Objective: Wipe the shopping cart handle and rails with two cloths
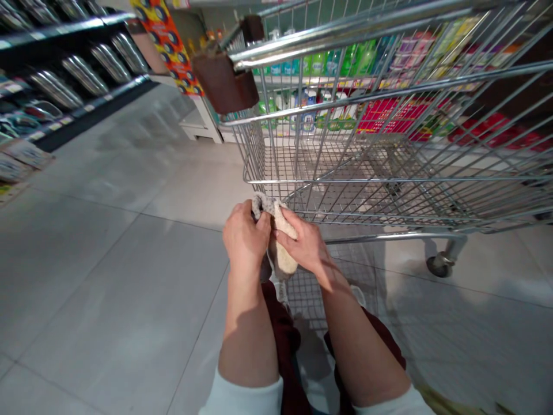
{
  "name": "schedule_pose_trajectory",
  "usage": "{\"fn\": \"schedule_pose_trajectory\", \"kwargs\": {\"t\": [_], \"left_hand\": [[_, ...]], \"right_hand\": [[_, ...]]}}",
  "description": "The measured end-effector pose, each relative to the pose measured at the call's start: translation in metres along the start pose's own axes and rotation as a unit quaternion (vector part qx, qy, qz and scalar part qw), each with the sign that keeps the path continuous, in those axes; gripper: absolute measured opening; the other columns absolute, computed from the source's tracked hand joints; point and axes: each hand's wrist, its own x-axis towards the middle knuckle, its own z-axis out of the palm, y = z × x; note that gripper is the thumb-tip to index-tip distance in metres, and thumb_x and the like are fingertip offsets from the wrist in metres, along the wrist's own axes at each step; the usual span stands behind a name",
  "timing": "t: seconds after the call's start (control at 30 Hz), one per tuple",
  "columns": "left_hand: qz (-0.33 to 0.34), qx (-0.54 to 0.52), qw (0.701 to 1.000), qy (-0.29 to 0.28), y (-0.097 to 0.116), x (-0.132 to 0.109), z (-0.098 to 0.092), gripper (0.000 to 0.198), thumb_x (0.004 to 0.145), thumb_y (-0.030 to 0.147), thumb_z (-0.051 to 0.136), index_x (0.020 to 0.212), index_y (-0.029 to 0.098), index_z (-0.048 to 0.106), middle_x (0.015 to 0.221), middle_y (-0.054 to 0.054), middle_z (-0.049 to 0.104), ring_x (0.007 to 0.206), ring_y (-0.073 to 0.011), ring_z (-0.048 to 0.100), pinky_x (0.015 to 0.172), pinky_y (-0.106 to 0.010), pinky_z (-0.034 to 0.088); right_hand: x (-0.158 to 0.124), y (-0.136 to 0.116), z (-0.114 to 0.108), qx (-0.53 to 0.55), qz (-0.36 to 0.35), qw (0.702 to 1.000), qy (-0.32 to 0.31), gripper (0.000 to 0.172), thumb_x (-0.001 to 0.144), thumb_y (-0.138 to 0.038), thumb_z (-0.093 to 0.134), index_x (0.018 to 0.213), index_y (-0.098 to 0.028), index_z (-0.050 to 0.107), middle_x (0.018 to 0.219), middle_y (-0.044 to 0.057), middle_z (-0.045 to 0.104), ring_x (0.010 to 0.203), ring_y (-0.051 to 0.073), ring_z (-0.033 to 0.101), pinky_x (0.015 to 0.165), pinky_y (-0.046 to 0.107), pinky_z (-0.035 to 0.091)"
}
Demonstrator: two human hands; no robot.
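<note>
Beige fuzzy cloth (283, 256): I log left hand (246, 239) and right hand (302, 242) both closed on it, held near the wire shopping cart (389, 181)

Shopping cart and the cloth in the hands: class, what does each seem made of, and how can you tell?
The shopping cart looks like chromed steel: thin, shiny, welded rods. The cloth seems soft fabric, matte and fuzzy; fibre unclear.

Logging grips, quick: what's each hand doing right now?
Left hand: closed, holding a beige cloth.
Right hand: closed, holding the same beige cloth.
</note>
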Motion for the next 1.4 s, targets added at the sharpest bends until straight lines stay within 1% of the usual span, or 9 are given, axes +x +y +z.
{"fn": "schedule_pose_trajectory", "kwargs": {"t": [0.27,0.53,0.73,0.87,0.97,1.07,1.17,1.27,1.4], "left_hand": [[-0.024,-0.106,0.988,0.114,0.004,-0.002,-0.010,0.010,0.081,0.027,0.054,0.077,0.020,0.060,0.071,0.001,0.057,0.064,-0.0130,0.047,0.063,-0.026,0.033],[-0.017,-0.126,0.985,0.118,0.010,-0.003,-0.012,0.016,0.081,0.030,0.055,0.085,0.020,0.066,0.077,0.001,0.062,0.070,-0.0140,0.053,0.067,-0.025,0.038],[-0.024,-0.140,0.984,0.107,0.016,-0.006,-0.007,0.026,0.083,0.037,0.055,0.099,0.023,0.070,0.086,-0.002,0.066,0.082,-0.0194,0.060,0.075,-0.030,0.043],[-0.004,-0.162,0.980,0.118,0.017,-0.006,0.000,0.029,0.083,0.040,0.054,0.099,0.022,0.070,0.094,-0.005,0.069,0.088,-0.0217,0.062,0.079,-0.032,0.044],[-0.005,-0.190,0.971,0.147,0.020,-0.006,0.002,0.029,0.084,0.041,0.053,0.099,0.022,0.070,0.095,-0.005,0.069,0.091,-0.0219,0.063,0.082,-0.033,0.045],[-0.007,-0.219,0.960,0.177,0.024,-0.007,0.004,0.028,0.084,0.041,0.054,0.097,0.022,0.069,0.093,-0.005,0.069,0.091,-0.0216,0.063,0.083,-0.033,0.046],[0.015,-0.237,0.949,0.207,0.029,-0.010,0.003,0.026,0.085,0.040,0.055,0.097,0.021,0.069,0.092,-0.005,0.069,0.089,-0.0206,0.063,0.083,-0.032,0.046],[0.044,-0.249,0.937,0.240,0.034,-0.012,-0.003,0.023,0.087,0.037,0.055,0.094,0.020,0.068,0.088,-0.004,0.067,0.084,-0.0188,0.061,0.079,-0.031,0.045],[0.074,-0.256,0.915,0.303,0.043,-0.013,-0.014,0.020,0.090,0.032,0.054,0.098,0.019,0.067,0.090,-0.004,0.065,0.087,-0.0183,0.058,0.081,-0.031,0.043]], "right_hand": [[-0.012,0.009,-0.010,-0.056,-0.006,0.996,-0.075,0.045,0.087,-0.029,0.060,0.132,-0.024,0.061,0.120,0.002,0.070,0.107,0.020,0.067,0.094,0.033,0.053],[-0.022,0.010,-0.038,-0.108,0.034,0.994,-0.013,0.051,0.088,-0.038,0.058,0.138,-0.028,0.057,0.131,0.003,0.065,0.120,0.023,0.062,0.105,0.039,0.049],[-0.041,0.006,-0.099,-0.082,-0.028,0.965,0.247,0.042,0.088,-0.038,0.054,0.126,-0.023,0.064,0.125,0.008,0.067,0.115,0.023,0.063,0.102,0.038,0.050],[-0.064,0.004,-0.171,-0.074,-0.009,0.865,0.496,0.047,0.086,-0.045,0.059,0.124,-0.019,0.064,0.113,0.009,0.071,0.100,0.024,0.067,0.091,0.039,0.054],[-0.065,-0.015,-0.245,-0.153,-0.055,0.779,0.605,0.050,0.086,-0.044,0.057,0.129,-0.019,0.062,0.116,0.008,0.069,0.100,0.022,0.066,0.092,0.039,0.052],[-0.041,-0.047,-0.319,-0.349,-0.100,0.743,0.562,0.046,0.087,-0.035,0.051,0.130,-0.023,0.060,0.126,0.007,0.065,0.116,0.022,0.060,0.102,0.037,0.044],[-0.004,-0.070,-0.370,-0.481,-0.008,0.790,0.381,0.040,0.091,-0.037,0.042,0.121,-0.020,0.064,0.121,0.012,0.067,0.113,0.026,0.059,0.094,0.036,0.043],[0.021,-0.078,-0.389,-0.493,0.122,0.800,0.319,0.048,0.096,-0.048,0.030,0.105,-0.017,0.067,0.111,0.017,0.070,0.100,0.029,0.062,0.077,0.034,0.039],[0.030,-0.074,-0.384,-0.499,0.146,0.796,0.309,0.051,0.097,-0.050,0.030,0.105,-0.016,0.067,0.112,0.018,0.069,0.098,0.028,0.062,0.070,0.031,0.034]]}}
